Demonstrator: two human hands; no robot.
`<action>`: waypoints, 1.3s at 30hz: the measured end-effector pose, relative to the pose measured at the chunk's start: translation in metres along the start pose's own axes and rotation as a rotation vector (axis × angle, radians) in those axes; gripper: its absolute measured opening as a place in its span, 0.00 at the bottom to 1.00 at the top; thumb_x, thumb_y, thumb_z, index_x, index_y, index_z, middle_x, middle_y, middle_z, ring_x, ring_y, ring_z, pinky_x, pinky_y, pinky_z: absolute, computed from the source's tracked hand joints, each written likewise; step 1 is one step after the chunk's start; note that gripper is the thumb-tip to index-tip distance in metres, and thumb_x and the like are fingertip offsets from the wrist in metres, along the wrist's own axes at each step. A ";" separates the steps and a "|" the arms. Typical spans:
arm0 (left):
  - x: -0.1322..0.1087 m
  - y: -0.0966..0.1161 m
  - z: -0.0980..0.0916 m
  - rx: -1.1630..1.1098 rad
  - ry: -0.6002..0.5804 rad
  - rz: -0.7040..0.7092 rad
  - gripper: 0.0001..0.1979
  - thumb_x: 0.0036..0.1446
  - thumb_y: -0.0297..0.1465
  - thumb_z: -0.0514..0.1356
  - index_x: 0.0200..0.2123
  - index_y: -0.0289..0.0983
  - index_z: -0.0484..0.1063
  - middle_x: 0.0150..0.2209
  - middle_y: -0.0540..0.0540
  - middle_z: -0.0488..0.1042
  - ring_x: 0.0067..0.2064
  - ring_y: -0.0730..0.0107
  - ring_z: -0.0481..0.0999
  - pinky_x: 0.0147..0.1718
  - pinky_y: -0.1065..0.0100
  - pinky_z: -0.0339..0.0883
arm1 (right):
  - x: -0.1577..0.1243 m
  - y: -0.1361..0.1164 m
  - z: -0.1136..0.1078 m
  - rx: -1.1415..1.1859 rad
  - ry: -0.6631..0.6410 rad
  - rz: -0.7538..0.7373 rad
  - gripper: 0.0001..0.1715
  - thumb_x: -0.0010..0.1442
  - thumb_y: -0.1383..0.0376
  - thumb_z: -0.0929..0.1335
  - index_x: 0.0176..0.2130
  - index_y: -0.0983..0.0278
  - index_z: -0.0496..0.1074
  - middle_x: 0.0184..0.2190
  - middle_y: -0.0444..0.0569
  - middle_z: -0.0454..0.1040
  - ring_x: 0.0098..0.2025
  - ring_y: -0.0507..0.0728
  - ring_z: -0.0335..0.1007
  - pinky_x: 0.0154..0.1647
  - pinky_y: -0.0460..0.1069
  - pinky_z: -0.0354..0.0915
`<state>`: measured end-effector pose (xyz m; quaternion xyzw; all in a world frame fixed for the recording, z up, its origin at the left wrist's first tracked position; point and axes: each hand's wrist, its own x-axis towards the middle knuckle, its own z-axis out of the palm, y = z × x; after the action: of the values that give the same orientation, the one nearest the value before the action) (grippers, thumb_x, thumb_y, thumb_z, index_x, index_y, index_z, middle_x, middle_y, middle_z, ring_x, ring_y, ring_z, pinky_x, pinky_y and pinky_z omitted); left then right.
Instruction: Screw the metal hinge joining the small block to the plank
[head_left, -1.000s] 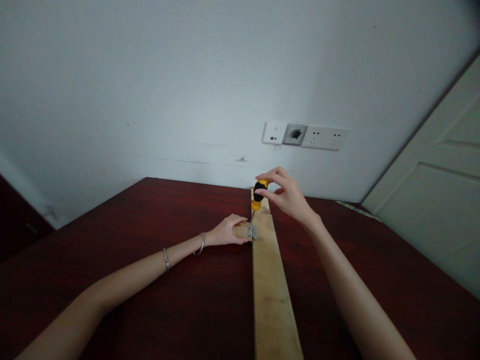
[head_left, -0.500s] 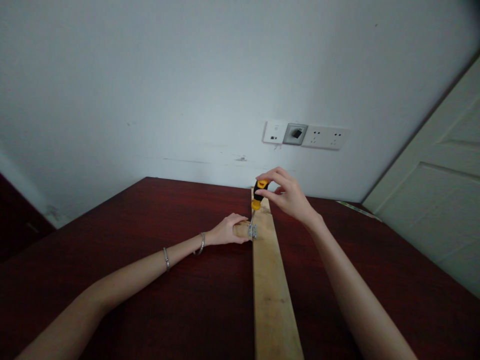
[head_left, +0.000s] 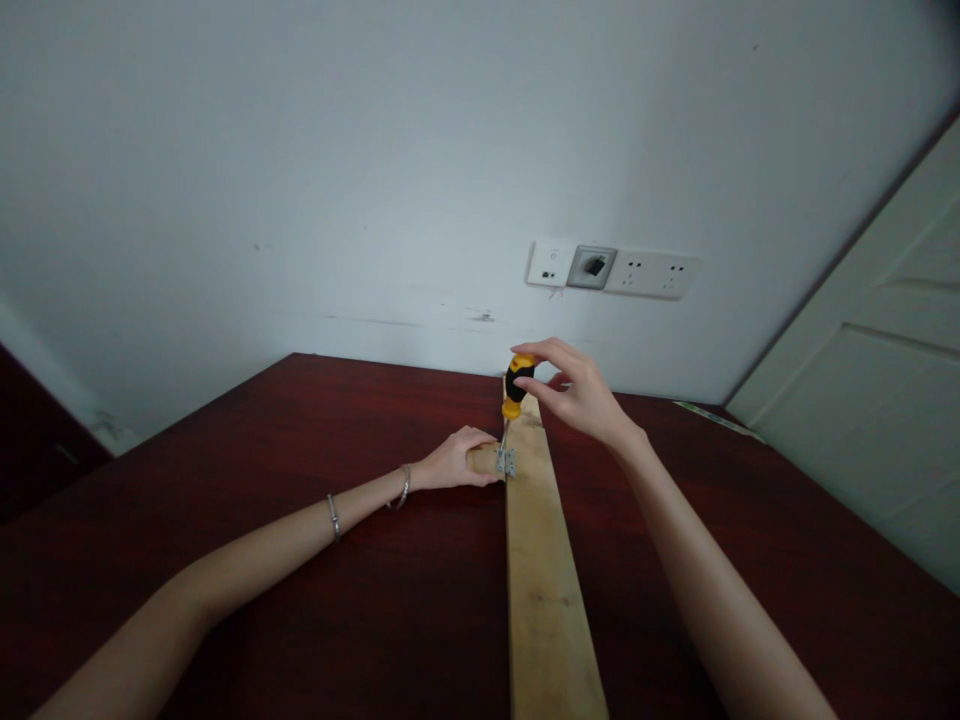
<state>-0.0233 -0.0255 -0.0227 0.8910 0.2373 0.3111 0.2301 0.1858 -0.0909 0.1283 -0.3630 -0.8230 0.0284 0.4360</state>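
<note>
My right hand [head_left: 576,388] grips the yellow-and-black handle of a screwdriver [head_left: 519,385] between thumb and fingers. Its shaft slants down to a small metal hinge [head_left: 507,461], where the tip meets the left leaf. The hinge lies across the joint between a short wooden block [head_left: 484,460] and a long wooden plank [head_left: 544,580]. My left hand [head_left: 454,460] is closed around the block, thumb on the near side and fingers on the far side, holding it against the plank's left edge. The exact screw under the tip is too small to make out.
The plank lies lengthwise on a dark red tabletop [head_left: 360,400] that reaches a white wall [head_left: 375,180]. Wall sockets [head_left: 651,273] sit above the table's back edge. A thin flat strip [head_left: 720,421] lies near the right edge, beside a white panelled door [head_left: 885,400].
The screwdriver handle has turned a little in my right hand, its yellow and black parts showing differently. My left hand, the block and the plank stay almost where they were.
</note>
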 end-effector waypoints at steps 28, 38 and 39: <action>-0.001 0.000 0.000 0.006 0.003 -0.016 0.23 0.44 0.37 0.70 0.44 0.37 0.71 0.43 0.45 0.73 0.45 0.62 0.71 0.47 0.61 0.64 | -0.003 -0.001 0.006 -0.082 -0.058 -0.021 0.27 0.61 0.65 0.65 0.59 0.54 0.65 0.48 0.49 0.71 0.39 0.54 0.71 0.28 0.47 0.71; 0.000 0.001 0.001 0.005 0.007 -0.005 0.22 0.44 0.36 0.70 0.43 0.38 0.71 0.43 0.46 0.74 0.45 0.63 0.71 0.47 0.62 0.63 | -0.001 0.010 0.010 -0.055 -0.023 -0.026 0.25 0.61 0.64 0.67 0.58 0.54 0.64 0.47 0.50 0.69 0.43 0.56 0.69 0.31 0.48 0.73; 0.000 0.001 0.001 0.002 0.006 -0.004 0.21 0.44 0.35 0.70 0.42 0.38 0.71 0.44 0.46 0.74 0.45 0.63 0.71 0.47 0.62 0.63 | -0.001 0.011 0.010 -0.046 -0.011 -0.030 0.24 0.60 0.63 0.68 0.56 0.55 0.65 0.46 0.50 0.68 0.43 0.56 0.69 0.30 0.48 0.73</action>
<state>-0.0229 -0.0267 -0.0227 0.8899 0.2402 0.3129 0.2292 0.1849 -0.0810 0.1173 -0.3605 -0.8311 0.0052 0.4234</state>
